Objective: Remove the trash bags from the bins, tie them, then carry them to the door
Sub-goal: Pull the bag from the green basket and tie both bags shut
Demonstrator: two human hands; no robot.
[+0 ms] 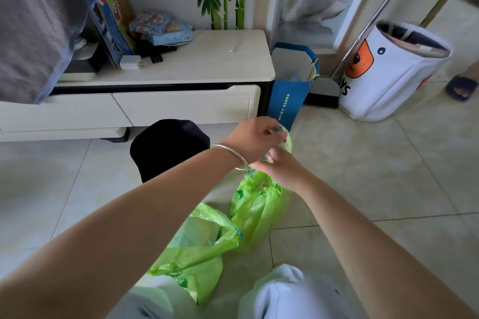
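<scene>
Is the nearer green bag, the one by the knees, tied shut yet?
Not tied. The nearer green bag lies slumped with its mouth gaping; both hands, left hand and right hand, grip the farther green bag.

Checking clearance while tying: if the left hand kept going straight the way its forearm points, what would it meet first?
Probably the blue paper gift bag beside the cream low cabinet; the left hand, pinching the green plastic trash bag, aims there, though depth is unclear.
</scene>
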